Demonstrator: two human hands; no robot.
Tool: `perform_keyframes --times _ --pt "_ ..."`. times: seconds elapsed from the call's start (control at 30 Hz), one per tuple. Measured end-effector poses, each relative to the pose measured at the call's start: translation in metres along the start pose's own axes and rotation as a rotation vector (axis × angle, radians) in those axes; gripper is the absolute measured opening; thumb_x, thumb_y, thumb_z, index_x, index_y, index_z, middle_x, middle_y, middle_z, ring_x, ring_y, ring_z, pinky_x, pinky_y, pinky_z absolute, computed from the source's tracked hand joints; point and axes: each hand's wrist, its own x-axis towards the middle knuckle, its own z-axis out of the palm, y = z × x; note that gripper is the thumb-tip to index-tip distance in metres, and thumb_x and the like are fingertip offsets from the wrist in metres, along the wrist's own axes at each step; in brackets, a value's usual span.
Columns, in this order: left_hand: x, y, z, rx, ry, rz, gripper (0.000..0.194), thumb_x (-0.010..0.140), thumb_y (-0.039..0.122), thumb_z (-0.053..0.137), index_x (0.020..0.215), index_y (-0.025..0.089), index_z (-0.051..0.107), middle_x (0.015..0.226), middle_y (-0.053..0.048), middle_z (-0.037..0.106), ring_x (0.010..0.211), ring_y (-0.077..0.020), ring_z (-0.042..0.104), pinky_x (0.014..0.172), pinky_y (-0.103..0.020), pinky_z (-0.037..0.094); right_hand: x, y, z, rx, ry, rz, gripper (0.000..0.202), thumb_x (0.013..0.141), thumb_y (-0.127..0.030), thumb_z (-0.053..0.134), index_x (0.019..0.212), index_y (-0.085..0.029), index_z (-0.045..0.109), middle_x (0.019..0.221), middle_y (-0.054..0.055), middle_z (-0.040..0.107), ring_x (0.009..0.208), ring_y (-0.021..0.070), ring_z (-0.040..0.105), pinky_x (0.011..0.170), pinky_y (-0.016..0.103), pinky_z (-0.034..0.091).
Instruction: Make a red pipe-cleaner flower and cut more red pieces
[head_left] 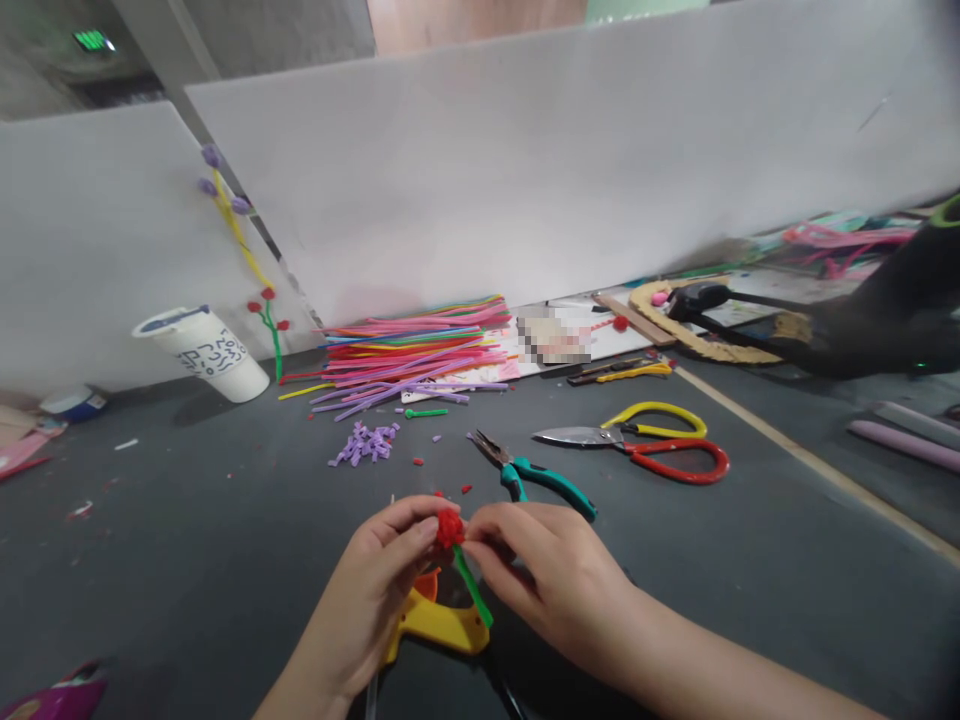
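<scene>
A small red pipe-cleaner flower (450,528) with a green stem (474,590) is held between my two hands. My left hand (386,565) grips the flower from the left, thumb and fingertips pressed against the red head. From the other side, my right hand (555,570) pinches the flower's right edge; its fingertips partly hide the spot. The stem slants down to the right below the flower. Under my hands lies a yellow glue gun (442,625) with an orange trigger, partly covered by my left hand. Teal-handled pliers (536,478) rest just beyond my right hand.
Scissors (637,440) with yellow and red handles lie right of the pliers. Purple cut pieces (365,443) are heaped near a bundle of coloured pipe cleaners (412,350). A white cup (206,350) stands at the left. White panels (562,160) border the table's back.
</scene>
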Motion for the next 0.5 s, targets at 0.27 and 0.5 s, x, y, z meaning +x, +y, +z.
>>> perform_keyframes --times 0.27,0.5 --pt "-0.0007 -0.0005 -0.0013 0.016 -0.01 0.0 0.013 0.07 0.02 0.069 0.082 0.014 0.07 0.078 -0.005 0.069 0.069 -0.0128 0.06 0.066 -0.021 0.044 0.0016 0.0001 0.0001 -0.063 -0.01 -0.037 0.015 0.091 -0.02 0.042 0.083 -0.017 0.055 0.067 0.003 0.065 0.058 0.0127 0.058 0.054 0.022 0.042" --pt "0.0007 -0.0013 -0.0021 0.041 -0.013 -0.003 0.013 0.07 0.022 0.069 0.081 0.016 0.07 0.073 -0.003 0.068 0.066 -0.0105 0.059 0.064 -0.019 0.043 0.0003 0.0048 0.0012 -0.176 -0.032 -0.175 0.018 0.092 -0.016 0.038 0.083 -0.016 0.053 0.065 0.003 0.062 0.055 0.0136 0.055 0.054 0.024 0.039"
